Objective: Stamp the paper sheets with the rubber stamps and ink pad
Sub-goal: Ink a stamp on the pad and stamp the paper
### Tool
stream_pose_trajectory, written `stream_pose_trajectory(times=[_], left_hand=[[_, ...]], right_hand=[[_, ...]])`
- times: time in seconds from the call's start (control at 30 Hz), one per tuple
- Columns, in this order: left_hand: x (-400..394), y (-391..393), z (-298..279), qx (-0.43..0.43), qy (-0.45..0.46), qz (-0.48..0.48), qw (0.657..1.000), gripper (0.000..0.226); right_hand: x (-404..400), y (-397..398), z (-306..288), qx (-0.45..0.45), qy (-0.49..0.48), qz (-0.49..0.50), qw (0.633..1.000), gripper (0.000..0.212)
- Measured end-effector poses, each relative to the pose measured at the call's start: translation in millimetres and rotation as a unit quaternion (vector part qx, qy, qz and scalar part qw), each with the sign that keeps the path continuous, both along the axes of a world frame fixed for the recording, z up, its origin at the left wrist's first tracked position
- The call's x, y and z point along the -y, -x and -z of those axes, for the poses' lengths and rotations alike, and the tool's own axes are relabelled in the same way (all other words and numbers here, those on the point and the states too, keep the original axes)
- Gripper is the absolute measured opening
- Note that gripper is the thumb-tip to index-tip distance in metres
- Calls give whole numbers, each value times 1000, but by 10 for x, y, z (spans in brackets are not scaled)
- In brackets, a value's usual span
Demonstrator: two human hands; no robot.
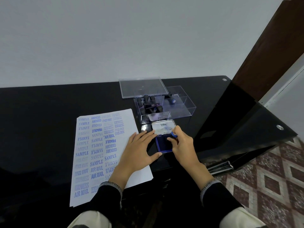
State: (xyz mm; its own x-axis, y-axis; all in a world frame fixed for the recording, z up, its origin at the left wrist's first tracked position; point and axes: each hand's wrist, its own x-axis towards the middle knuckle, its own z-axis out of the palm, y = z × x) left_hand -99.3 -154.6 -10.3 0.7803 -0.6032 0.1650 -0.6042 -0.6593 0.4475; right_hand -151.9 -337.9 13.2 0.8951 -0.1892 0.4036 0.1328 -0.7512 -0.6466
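The top white paper sheet is mostly covered in blue imprints, its right strip bare, while the right hand pinches a blue-knobbed rubber stamp onto the open blue ink pad, which the spread left hand steadies.

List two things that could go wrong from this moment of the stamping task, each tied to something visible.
1. The right hand presses a stamp into the ink pad; over-inking could blur the next print.
2. The left hand rests partly on the printed paper sheets; fresh ink there might smear or mark the hand.
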Motion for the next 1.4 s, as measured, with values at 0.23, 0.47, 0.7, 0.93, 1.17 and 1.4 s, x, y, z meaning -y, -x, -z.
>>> stream_pose_trajectory(times=[0.23, 0.47, 0.7, 0.93, 1.17, 1.4], left_hand=[[4, -14, 0, -3, -8, 2, 1000, 76], [5, -7, -7, 0, -7, 0, 1000, 76], [0, -2, -24, -4, 2, 1, 1000, 76], [-2, 0, -36, -5, 1, 1, 1000, 79], [-2, -10, -20, -7, -3, 2, 1000, 79], [2, -4, -22, -8, -1, -1, 1000, 81]], right_hand=[[99, -186, -264, -134, 18, -24, 991, 28], [10, -82, -116, -73, -18, -6, 997, 28], [-31, 19, -44, -14, -6, 7, 1000, 31], [-62, 35, -173, -19, -71, 30, 997, 11], [-12, -55, -255, -100, -43, 60, 992, 9], [-4, -129, -306, -159, -5, 48, 986, 12]])
